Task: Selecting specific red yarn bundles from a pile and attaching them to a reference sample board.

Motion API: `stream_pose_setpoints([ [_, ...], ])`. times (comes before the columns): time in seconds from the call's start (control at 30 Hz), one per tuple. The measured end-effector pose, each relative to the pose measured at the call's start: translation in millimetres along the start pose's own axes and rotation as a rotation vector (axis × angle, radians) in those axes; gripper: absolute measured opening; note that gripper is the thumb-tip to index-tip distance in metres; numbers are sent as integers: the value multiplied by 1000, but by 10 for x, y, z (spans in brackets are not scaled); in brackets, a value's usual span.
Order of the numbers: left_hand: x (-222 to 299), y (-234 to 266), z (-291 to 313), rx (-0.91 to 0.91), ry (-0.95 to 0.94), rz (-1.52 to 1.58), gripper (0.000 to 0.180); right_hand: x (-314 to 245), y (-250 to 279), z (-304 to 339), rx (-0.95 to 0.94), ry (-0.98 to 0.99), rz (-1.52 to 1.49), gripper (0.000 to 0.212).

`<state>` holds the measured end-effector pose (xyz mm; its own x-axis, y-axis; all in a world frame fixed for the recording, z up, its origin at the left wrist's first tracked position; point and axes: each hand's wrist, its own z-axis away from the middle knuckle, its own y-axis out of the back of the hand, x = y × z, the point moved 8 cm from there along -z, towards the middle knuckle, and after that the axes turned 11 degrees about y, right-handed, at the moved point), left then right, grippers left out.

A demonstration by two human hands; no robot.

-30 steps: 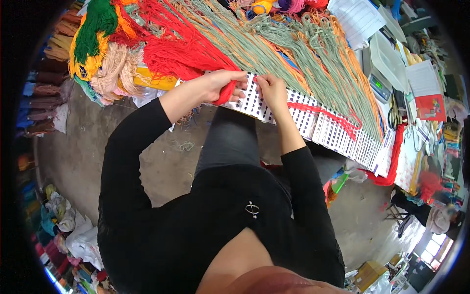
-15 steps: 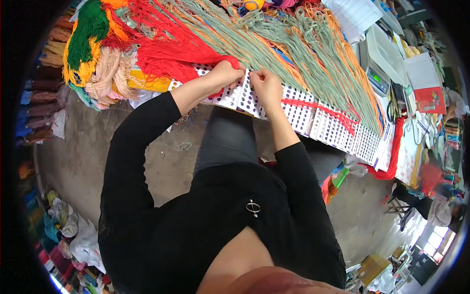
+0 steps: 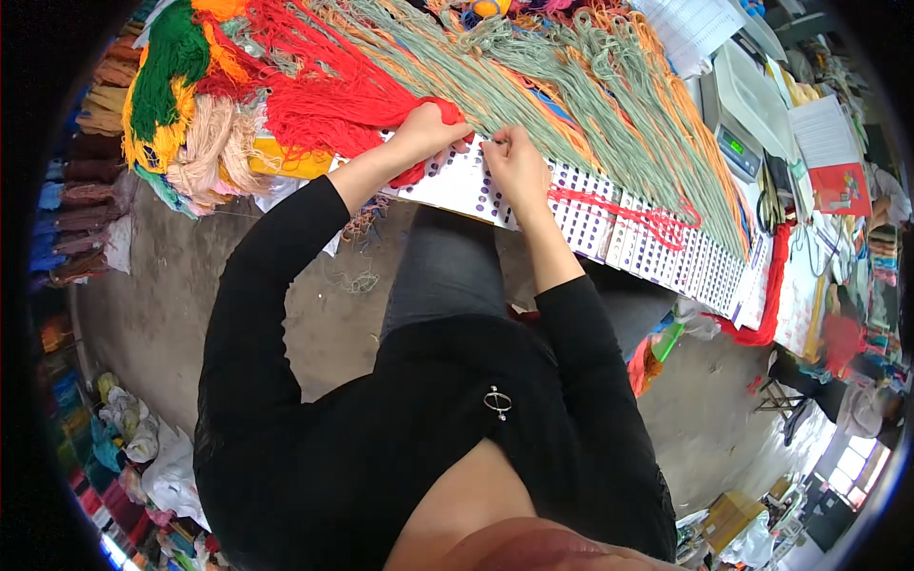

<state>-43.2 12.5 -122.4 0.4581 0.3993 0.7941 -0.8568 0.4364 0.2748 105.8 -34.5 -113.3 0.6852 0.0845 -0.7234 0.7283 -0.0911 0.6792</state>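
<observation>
My left hand (image 3: 430,135) is closed round the end of a thick red thread bundle (image 3: 328,105) fanning out to the upper left. Just right of it, my right hand (image 3: 517,169) pinches with thumb and forefinger; a bit of red shows at the fingertips, the fine detail too small to make out. Both hands are over a white card with dark holes (image 3: 465,190) at the table's near edge. Loose red thread (image 3: 619,211) trails from beside my right wrist across more punched cards (image 3: 671,259). Grey-green threads (image 3: 571,90) lie beyond my fingers.
Green and yellow skeins (image 3: 173,81) and a peach skein (image 3: 214,143) hang at the table's left end. A scale (image 3: 735,143), papers (image 3: 695,29) and scissors (image 3: 773,195) are at the right. Yarn stacks (image 3: 88,195) line the left side.
The card that stood tilted between my hands now lies flatter, with more white surface showing. My left hand has shifted slightly left, and the gap between my hands is wider.
</observation>
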Motion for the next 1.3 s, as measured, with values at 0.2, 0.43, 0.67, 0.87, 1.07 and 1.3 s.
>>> stream_pose_setpoints([
  [0.2,113,413,45,-371,156,564,21,-161,16,73,61,67,115,23],
  [0.43,241,-40,249,-431,111,252,21,-157,97,183,188,111,-128,18],
  [0.67,87,637,27,-55,108,269,11,-349,7,160,79,215,156,33],
  [0.87,355,2119,-99,-327,-24,866,18,-381,24,140,87,226,198,35],
  [1.07,109,2894,-159,622,-12,40,40,-415,-72,159,30,212,142,34],
  [1.3,281,643,146,180,-317,-80,19,-318,-20,147,139,251,189,37],
])
